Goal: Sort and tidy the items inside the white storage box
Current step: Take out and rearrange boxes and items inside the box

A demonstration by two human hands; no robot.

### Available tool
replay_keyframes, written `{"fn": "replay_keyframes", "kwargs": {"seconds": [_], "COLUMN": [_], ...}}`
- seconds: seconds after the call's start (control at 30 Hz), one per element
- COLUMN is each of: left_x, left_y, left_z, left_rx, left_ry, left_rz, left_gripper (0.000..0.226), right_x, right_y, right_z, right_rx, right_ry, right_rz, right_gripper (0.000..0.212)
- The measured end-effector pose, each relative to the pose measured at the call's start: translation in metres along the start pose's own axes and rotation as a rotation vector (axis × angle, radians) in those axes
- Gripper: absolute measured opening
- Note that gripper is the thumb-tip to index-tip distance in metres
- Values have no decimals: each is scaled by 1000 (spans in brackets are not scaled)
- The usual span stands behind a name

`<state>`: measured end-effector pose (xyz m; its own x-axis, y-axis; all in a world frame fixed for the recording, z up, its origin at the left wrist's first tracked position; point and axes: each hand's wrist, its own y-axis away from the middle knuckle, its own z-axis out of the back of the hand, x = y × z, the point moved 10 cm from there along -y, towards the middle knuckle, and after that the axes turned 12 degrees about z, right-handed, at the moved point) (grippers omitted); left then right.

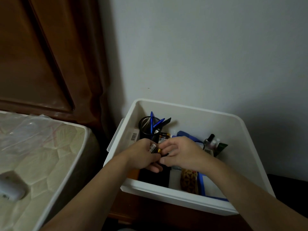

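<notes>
Inside the white storage box [216,124], my left hand [141,155] grasps batteries [155,149], count unclear; my right hand [180,152] pinches them; one mesh pen cup [148,129] holds two blue pens [152,121].

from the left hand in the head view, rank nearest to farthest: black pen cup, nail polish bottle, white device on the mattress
From the left hand:
1. black pen cup, just behind it in the box
2. nail polish bottle, right side of box
3. white device, far left on the mattress
</notes>
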<state>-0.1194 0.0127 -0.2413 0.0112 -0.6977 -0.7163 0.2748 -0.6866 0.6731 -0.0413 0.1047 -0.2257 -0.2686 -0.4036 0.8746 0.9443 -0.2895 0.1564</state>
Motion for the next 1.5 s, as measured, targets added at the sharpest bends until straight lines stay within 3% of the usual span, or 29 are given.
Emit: {"fn": "replay_keyframes", "kwargs": {"seconds": [0.13,0.23,0.3,0.47,0.63,0.7,0.87,0.97,1.1,1.5], "left_x": [-1,-1,-3,-4,1,3,25,33,37,42], "left_y": [1,1,3,7,5,3,-2,-1,1,-10], "left_z": [-4,-4,-1,-6,-10,-9,1,-6,-2,-4], "left_rx": [29,25,-6,15,64,38,-126,-70,-80,-46], "left_ry": [18,37,-22,-97,-9,-8,-177,-248,-249,-440], "left_rz": [10,8,-14,-9,36,65,263,334,363,322], "left_gripper": [22,14,16,16,19,21,35,25,25,30], "right_x": [-1,0,0,-3,-9,-16,-44,-42,-44,-63], "right_y": [0,0,0,-1,3,3,-7,-26,-47,-61], "right_z": [0,7,-2,-15,-13,-5,52,56,47,40], "right_rx": [-3,-33,30,60,76,32,-300,-300,-306,-373], "right_ry": [-34,141,204,200,195,182,347,512,683,628], "right_rz": [31,62,74,56,2,-52,-269,-309,-325,-338], "right_gripper": [32,22,19,23,20,19,19,17,33,36]}}
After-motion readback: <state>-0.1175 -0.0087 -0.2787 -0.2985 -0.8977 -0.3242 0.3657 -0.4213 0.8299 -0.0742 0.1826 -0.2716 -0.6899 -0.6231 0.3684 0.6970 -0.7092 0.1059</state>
